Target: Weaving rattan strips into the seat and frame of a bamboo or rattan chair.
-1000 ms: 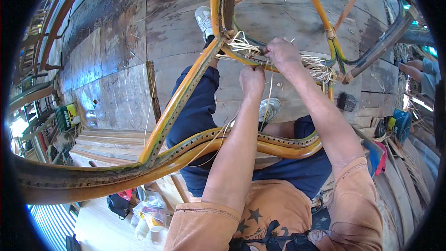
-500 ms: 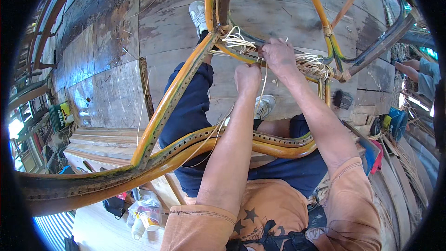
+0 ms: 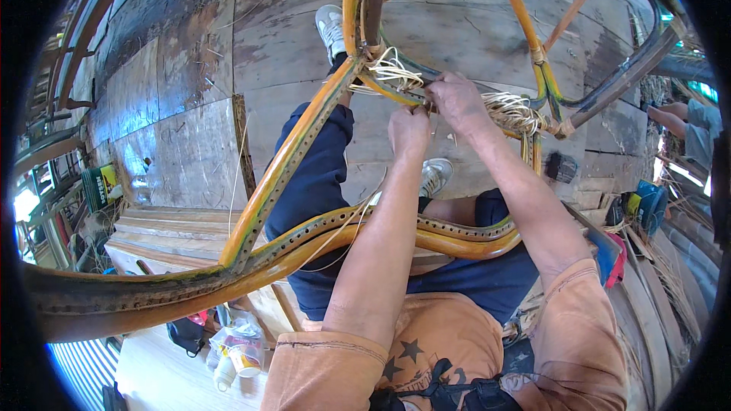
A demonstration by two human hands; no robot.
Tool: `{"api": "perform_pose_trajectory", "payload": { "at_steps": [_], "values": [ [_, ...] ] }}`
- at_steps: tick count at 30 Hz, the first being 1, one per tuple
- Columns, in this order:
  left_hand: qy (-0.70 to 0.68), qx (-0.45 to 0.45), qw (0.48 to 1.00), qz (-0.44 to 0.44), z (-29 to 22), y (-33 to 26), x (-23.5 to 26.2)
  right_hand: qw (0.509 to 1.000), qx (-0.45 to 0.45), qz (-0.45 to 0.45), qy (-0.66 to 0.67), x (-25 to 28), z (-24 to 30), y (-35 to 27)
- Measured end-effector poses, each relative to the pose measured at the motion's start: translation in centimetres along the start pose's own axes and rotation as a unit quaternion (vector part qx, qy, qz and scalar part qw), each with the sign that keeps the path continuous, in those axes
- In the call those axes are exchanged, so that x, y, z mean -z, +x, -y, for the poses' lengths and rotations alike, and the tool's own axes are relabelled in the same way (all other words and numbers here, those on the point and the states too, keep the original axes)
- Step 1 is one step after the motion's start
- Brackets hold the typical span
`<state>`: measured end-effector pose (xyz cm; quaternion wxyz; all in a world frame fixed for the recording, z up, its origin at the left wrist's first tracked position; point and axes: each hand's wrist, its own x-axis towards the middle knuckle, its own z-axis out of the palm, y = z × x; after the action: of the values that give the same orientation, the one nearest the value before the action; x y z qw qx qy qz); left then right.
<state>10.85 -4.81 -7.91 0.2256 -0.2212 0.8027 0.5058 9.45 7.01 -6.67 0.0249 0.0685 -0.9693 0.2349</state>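
A curved cane furniture frame point(image 3: 293, 141), yellow-brown with a row of small holes along its inner faces, spans the view across my legs. Both my hands meet at its short far rail point(image 3: 397, 94). My left hand point(image 3: 410, 131) pinches at the near side of that rail, its fingertips on a thin pale cane strip that shows only in part. Just right of it, my right hand point(image 3: 457, 103) curls over the rail, fingers closed; what they grip is hidden. Coiled bundles of pale cane strips hang on the rail, one bundle point(image 3: 394, 68) left of my hands and another bundle point(image 3: 514, 112) right of them.
A loose cane strand point(image 3: 340, 230) trails over the near rail beside my left forearm. Under the frame lies a worn plank floor point(image 3: 190, 68). A clear bag with a cup point(image 3: 244, 354) stands at lower left. Another person's legs point(image 3: 674, 114) show at far right.
The frame has shifted slightly right and upward in view. My hands stay at the same rail; the strand that hung below them no longer shows clearly.
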Motion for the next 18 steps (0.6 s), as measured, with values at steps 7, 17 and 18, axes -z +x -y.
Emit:
{"api": "perform_pose_trajectory", "payload": {
  "at_steps": [7,17,18],
  "values": [
    [-0.009,-0.020,1.000,-0.017,-0.5,-0.5,0.3,0.993,-0.006,0.096,-0.070,1.1,0.7,0.5],
    [-0.044,-0.013,0.999,0.000,-0.9,-0.6,0.9,0.973,-0.024,0.179,-0.143,1.9,2.5,1.3],
    [-0.028,-0.016,0.999,-0.003,-1.0,-0.3,0.9,0.973,-0.029,0.180,-0.141,1.7,2.5,1.2]
  ]
}}
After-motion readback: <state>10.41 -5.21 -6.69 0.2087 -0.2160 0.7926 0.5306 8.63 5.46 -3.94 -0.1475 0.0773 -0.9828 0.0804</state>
